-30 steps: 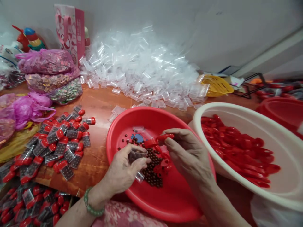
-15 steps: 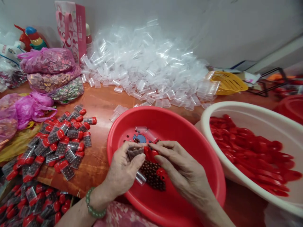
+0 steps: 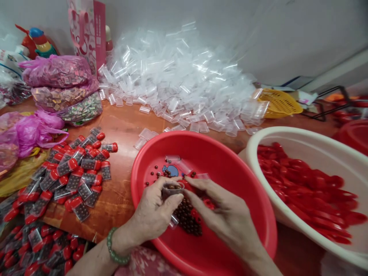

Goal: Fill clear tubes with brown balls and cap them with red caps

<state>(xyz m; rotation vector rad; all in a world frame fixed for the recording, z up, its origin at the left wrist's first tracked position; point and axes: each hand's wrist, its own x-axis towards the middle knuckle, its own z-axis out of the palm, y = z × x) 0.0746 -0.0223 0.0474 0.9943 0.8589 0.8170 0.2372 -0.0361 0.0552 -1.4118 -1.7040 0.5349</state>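
Observation:
My left hand (image 3: 152, 211) grips a small clear plastic container (image 3: 168, 192), its open mouth tilted up and brown beads showing inside. Close beside that mouth, my right hand (image 3: 222, 209) pinches a red plastic cap (image 3: 188, 186), partly hidden by the fingers. Both hands are over a red basin (image 3: 201, 138). Below them lies a heap of dark brown beads (image 3: 189, 220), with loose red pieces (image 3: 208, 204) and a clear tube (image 3: 173, 221) next to it. More clear tubes (image 3: 184, 166) and scattered beads rest toward the basin's far side.
Filled red-capped containers (image 3: 76, 178) are piled at left, with more in a box (image 3: 43, 249) below. Behind the basin rises a large heap of clear tubes (image 3: 184, 76). A white basin (image 3: 253, 153) of red parts (image 3: 301, 184) stands right. Pink bags (image 3: 60, 73) sit back left.
The container in my left hand has turned so its mouth faces up, away from the red cap. My right hand has shifted slightly down. The view has moved a little.

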